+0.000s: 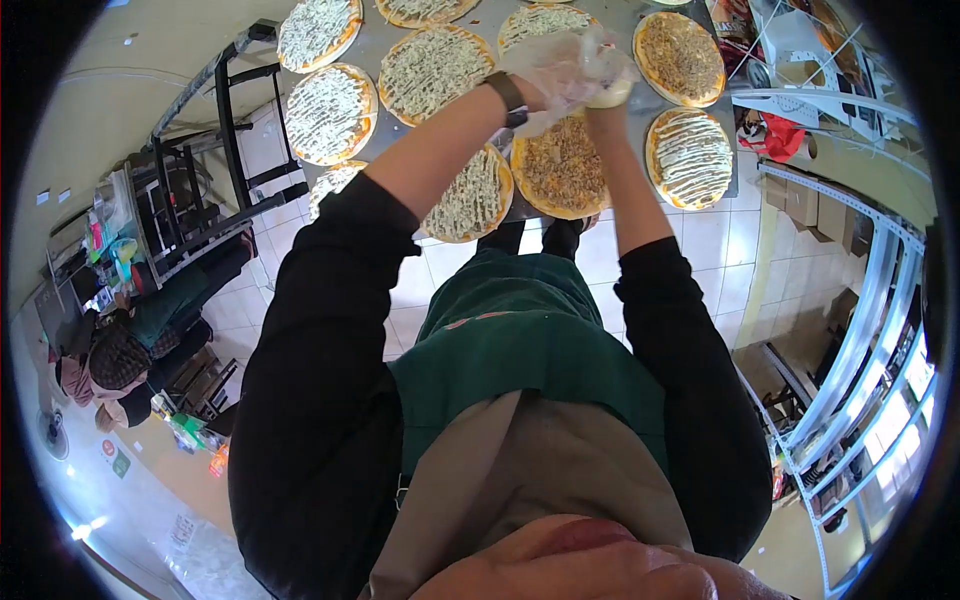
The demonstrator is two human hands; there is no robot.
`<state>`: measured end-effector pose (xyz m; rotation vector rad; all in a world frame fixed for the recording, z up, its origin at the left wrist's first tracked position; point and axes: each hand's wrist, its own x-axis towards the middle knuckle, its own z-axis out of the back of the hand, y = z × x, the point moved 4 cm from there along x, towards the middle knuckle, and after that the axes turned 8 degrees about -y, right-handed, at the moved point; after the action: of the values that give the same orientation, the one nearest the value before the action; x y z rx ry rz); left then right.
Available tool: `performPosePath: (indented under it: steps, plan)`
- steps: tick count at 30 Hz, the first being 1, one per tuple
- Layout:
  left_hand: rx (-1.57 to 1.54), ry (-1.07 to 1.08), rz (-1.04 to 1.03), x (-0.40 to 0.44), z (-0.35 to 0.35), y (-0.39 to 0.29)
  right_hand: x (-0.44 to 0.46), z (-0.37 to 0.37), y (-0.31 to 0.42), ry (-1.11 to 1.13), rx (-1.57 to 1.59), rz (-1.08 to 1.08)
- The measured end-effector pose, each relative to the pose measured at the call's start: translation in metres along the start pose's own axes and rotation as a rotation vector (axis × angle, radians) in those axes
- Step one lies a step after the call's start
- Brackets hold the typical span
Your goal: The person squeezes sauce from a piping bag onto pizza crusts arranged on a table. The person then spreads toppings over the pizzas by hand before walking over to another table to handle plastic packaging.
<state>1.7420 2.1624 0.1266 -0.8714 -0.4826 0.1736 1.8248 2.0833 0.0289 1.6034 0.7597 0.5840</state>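
My left hand (535, 82), in a clear plastic glove with a dark watch at the wrist, reaches over the pizzas. Beside it my right hand (606, 100) is closed. Both hands meet around a clear piping bag (612, 90) with pale sauce in it; the fingers are partly hidden by crinkled plastic. Just below the hands lies a pizza with brown crumbly topping (560, 170) and no white lines. Another brown-topped pizza (680, 60) is to the right. Near it sits a pizza striped with white sauce (690, 160).
Several more pizzas with pale topping and dark lines (330, 115) crowd the grey table (625, 150). A black metal rack (230, 130) stands on the left, and white wire shelving (870, 310) on the right. A person in a dark checked cap (120, 355) is at the far left.
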Motion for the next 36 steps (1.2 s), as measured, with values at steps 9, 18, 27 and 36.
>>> performPosePath:
  steps: [9,18,27,36]
  plan:
    - [-0.608,0.003,0.261,-0.022,-0.008,0.022,-0.032,-0.038,-0.034,-0.084,-0.176,0.261]
    - [0.153,-0.018,-0.059,-0.001,-0.013,-0.015,-0.01,0.027,-0.026,-0.121,-0.348,0.086]
    - [-0.206,0.136,0.304,-0.006,-0.013,-0.031,-0.015,0.032,-0.06,-0.059,-0.211,-0.04]
    - [-0.51,0.02,0.243,-0.032,-0.01,-0.013,-0.064,-0.035,-0.046,0.001,-0.681,0.305]
